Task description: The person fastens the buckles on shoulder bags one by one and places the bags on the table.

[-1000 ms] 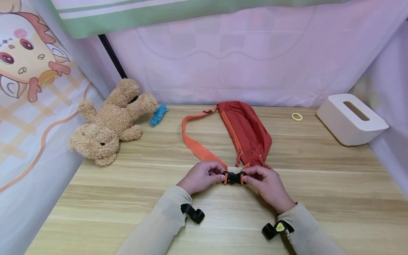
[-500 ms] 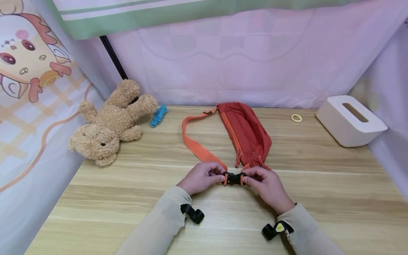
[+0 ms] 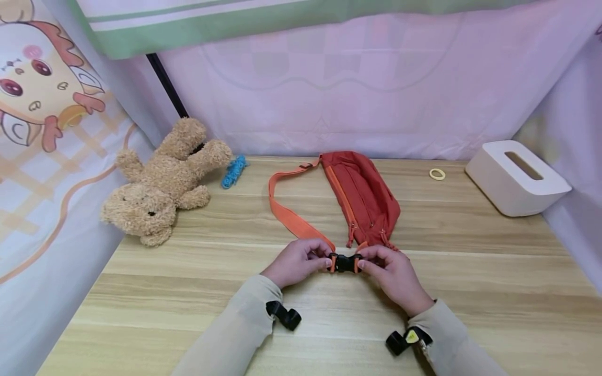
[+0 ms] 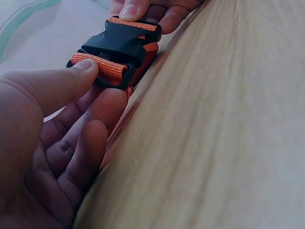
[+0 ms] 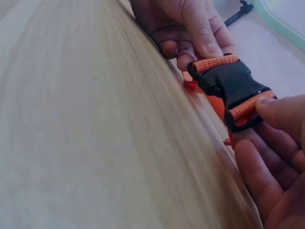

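Observation:
A black side-release buckle (image 3: 346,263) with orange webbing at both ends is held level between the two hands, its halves joined. My left hand (image 3: 300,262) pinches the left end between thumb and fingers. At the other end, my right hand (image 3: 397,274) grips the buckle the same way. Both wrist views show each thumb pressing on the orange webbing, the buckle (image 4: 114,45) held a little off the wood. Behind the hands lies a red waist bag (image 3: 364,196), its orange strap (image 3: 287,211) looping left and down to the buckle.
On the left a tan teddy bear (image 3: 160,180) lies on its back beside a blue bundle of cord (image 3: 233,171). A pale yellow ring (image 3: 437,174) and a white tissue box (image 3: 517,177) are at the back right of the wooden table (image 3: 188,324). Curtains stand behind.
Almost nothing differs. Both hands keep the same hold on the joined buckle, and the bag and strap lie as before; the head view has shifted very slightly.

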A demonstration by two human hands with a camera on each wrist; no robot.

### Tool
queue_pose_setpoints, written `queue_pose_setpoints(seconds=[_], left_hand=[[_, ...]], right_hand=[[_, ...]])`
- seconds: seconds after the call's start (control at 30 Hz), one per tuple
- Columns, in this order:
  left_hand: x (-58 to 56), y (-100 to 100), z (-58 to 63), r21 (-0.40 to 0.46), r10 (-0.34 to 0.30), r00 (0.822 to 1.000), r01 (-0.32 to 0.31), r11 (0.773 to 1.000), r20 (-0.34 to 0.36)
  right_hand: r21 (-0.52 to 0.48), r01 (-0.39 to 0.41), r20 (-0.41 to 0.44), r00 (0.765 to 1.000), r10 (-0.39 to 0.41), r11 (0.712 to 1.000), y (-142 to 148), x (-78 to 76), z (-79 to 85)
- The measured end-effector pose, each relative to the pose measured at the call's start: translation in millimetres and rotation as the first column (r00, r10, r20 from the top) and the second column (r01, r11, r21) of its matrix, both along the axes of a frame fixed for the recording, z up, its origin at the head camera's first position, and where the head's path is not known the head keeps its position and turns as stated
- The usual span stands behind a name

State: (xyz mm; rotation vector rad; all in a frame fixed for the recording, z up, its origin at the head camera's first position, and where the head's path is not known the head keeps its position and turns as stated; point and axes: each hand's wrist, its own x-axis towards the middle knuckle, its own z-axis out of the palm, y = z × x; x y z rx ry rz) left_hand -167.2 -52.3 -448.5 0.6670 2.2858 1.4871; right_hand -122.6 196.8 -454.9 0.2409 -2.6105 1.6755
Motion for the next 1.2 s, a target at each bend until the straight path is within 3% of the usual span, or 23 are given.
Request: queue_pose_setpoints(seconds=[0.77,1.2], left_hand=[[0.4,1.1,1.1,0.040,-0.006,0.999,0.005,0.999,0.033],[0.5,1.1,-0.7,-0.025,0.026,0.999,-0.025,0.999,0.039]], right_hand=[[-0.049,-0.001,-0.005,1.000,0.000,0.999,-3.7,2.7,3.0],[-0.045,0.007,0.108,0.994,-0.002,0.999,0.5,0.7,2.3]])
